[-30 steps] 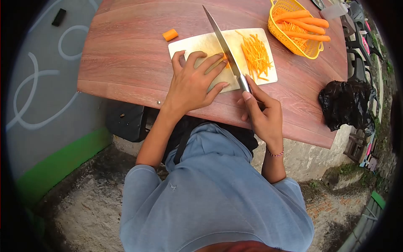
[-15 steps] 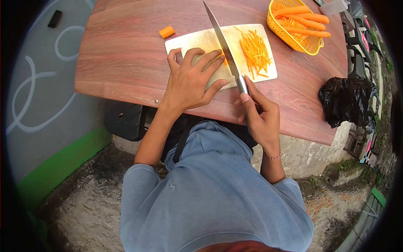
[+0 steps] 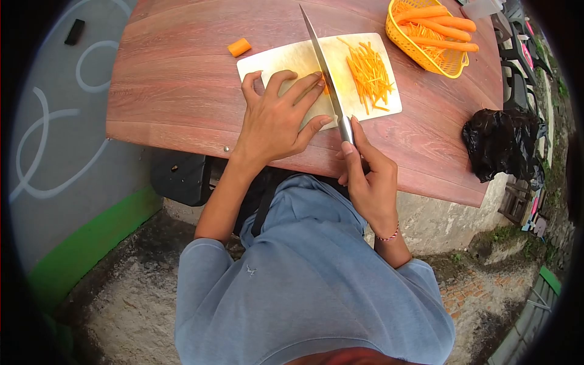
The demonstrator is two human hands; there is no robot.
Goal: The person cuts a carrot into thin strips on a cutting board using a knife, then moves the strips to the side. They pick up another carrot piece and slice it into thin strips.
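Observation:
My right hand (image 3: pixel 372 176) is wrapped round the handle of a large kitchen knife (image 3: pixel 327 73). The blade points away from me, over a white cutting board (image 3: pixel 274 58). Left of the blade, my left hand (image 3: pixel 277 115) presses its bent fingertips onto a small carrot piece (image 3: pixel 326 89), mostly hidden under the fingers. Thin carrot strips (image 3: pixel 370 76) lie heaped on the board's right side. A short carrot chunk (image 3: pixel 239 47) rests on the table just beyond the board's far left corner.
A yellow plastic basket (image 3: pixel 406 52) with whole carrots (image 3: pixel 450 33) and shredded carrot stands at the back right of the wooden table (image 3: pixel 176 79). A black plastic bag (image 3: pixel 502 143) is at the right edge. Dark chairs (image 3: pixel 517 85) stand beyond it.
My right hand and the knife handle have shifted slightly left, bringing the blade more upright in view. My left hand keeps its place on the carrot piece.

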